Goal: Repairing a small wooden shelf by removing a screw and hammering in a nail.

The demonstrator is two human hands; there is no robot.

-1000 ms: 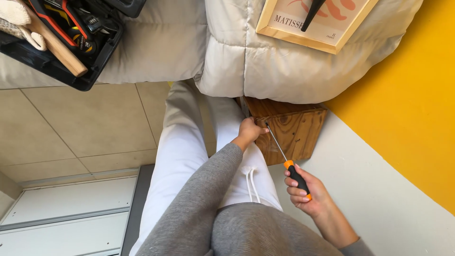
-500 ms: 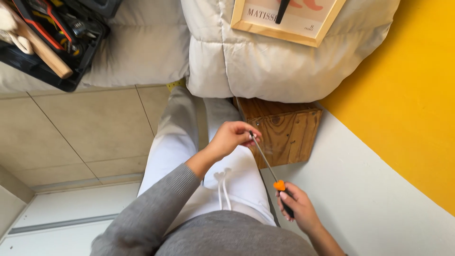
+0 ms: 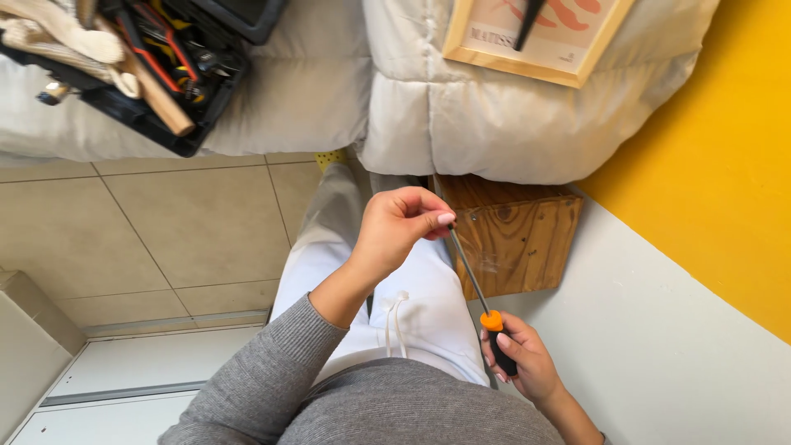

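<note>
My right hand [image 3: 521, 363] grips the orange and black handle of a long screwdriver [image 3: 478, 292] at the lower right. Its thin metal shaft slants up and to the left. My left hand [image 3: 397, 227], in a grey sleeve, pinches the tip of the shaft between thumb and fingers. Whether something small sits between those fingertips I cannot tell. Just right of the tip is a wooden box [image 3: 519, 239], set against the white lower wall. My white trousers with a drawstring lie below both hands.
An open black toolbox [image 3: 177, 136] with a wooden-handled tool and gloves rests on a pale cushion at the top left. A framed print [image 3: 494, 62] lies on a white quilted cushion [image 3: 461, 124]. A yellow wall fills the right side, and beige floor tiles the left.
My left hand has come away from the wooden box and now pinches the screwdriver's tip. The screwdriver has drawn back from the box, and the view has shifted slightly.
</note>
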